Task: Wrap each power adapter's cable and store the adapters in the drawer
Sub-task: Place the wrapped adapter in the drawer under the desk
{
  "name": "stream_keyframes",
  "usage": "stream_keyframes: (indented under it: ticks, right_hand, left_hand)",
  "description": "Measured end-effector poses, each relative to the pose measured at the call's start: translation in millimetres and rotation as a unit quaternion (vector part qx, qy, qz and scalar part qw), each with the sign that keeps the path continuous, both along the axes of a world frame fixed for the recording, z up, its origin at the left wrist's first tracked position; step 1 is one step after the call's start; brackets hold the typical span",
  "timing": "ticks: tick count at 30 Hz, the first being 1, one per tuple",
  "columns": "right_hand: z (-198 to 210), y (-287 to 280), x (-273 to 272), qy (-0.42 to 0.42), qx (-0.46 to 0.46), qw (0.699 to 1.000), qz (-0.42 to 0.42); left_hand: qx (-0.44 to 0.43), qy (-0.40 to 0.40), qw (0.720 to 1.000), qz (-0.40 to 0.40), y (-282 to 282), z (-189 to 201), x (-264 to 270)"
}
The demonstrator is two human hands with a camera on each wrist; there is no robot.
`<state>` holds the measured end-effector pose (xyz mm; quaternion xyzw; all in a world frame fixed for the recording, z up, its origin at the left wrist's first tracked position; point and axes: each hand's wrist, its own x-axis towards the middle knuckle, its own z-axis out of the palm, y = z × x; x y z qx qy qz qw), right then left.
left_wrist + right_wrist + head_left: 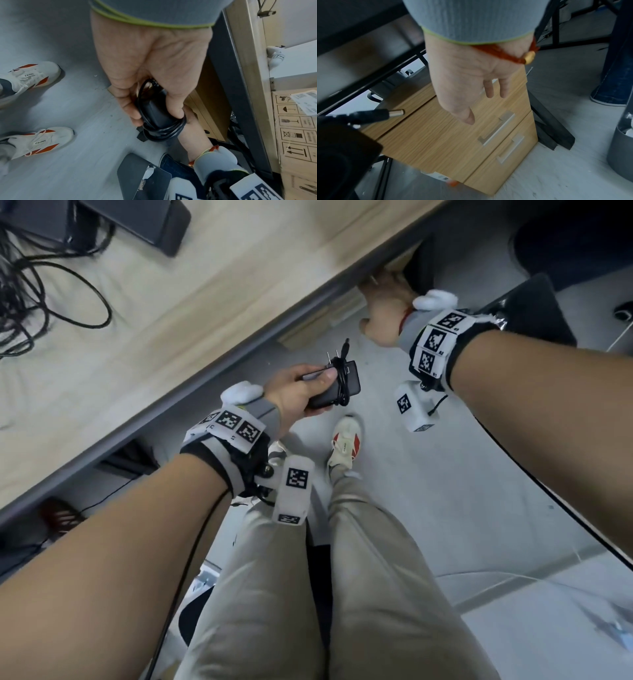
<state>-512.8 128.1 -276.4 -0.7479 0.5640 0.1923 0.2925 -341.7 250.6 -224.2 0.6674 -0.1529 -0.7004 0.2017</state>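
Note:
My left hand (pixel 322 392) grips a black power adapter (pixel 346 383) with its cable wound around the body, plug prongs and barrel plug sticking up. In the left wrist view the left hand (pixel 157 115) has thumb and fingers curled around the adapter (pixel 159 121) and the cable coils (pixel 164 132). My right hand (pixel 383 306) reaches under the desk edge, its fingers hidden there. The right wrist view shows the right hand (pixel 480 106) with straight fingers holding nothing, just in front of the wooden drawer unit (pixel 436 135), near its top drawer. All the drawers look closed. The adapter's barrel plug (pixel 395 113) shows at the left.
The wooden desk (pixel 205 302) carries loose black cables (pixel 51 285) and dark boxes (pixel 147 224) at the far left. A black desk leg (pixel 551 128) and a grey bin (pixel 621 148) stand right of the drawers. Cardboard boxes (pixel 298 128) sit under the desk. My shoes (pixel 346 440) are on the grey floor.

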Motion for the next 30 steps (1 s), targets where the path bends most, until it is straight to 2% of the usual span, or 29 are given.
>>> stream_keyframes:
  ticks: [3, 8, 11, 14, 17, 19, 22, 30]
  right_hand:
    - [3.6, 10.3, -9.7, -0.026, -0.008, 1.000, -0.012]
    - [23.1, 34.1, -28.0, 0.012, 0.048, 0.999, 0.008]
    - [38.4, 38.6, -37.2, -0.016, -0.017, 1.000, -0.012]
    - [32.2, 43.3, -40.4, -0.050, -0.075, 0.996, -0.015]
    - [16.7, 53.4, -46.0, 0.016, -0.022, 0.999, 0.024]
    - [10.8, 57.3, -48.9, 0.048, -0.030, 0.998, 0.038]
    - [10.1, 58.6, -50.3, 0.086, -0.007, 0.996, 0.000]
    - [5.0, 93.7, -81.5, 0.140, 0.097, 0.985, -0.020]
  left_hand:
    - [-0.001, 0.004, 1.000, 0.004, -4.3, 3.1, -4.0]
    - [-0.005, 0.005, 1.000, 0.005, -6.4, 7.6, -12.0]
    - [-0.004, 0.000, 1.000, 0.001, -5.6, 7.1, -20.2]
    - [-0.005, -0.006, 1.000, -0.006, -4.1, 4.2, -26.2]
    - [-0.001, -0.013, 1.000, -0.019, -1.6, 0.6, -31.0]
    - [0.003, -0.019, 1.000, -0.024, 1.1, -4.1, -33.8]
    - [0.015, -0.024, 0.999, -0.031, 6.5, -11.6, -37.6]
    - [0.050, -0.025, 0.998, -0.004, 23.8, -22.2, -57.7]
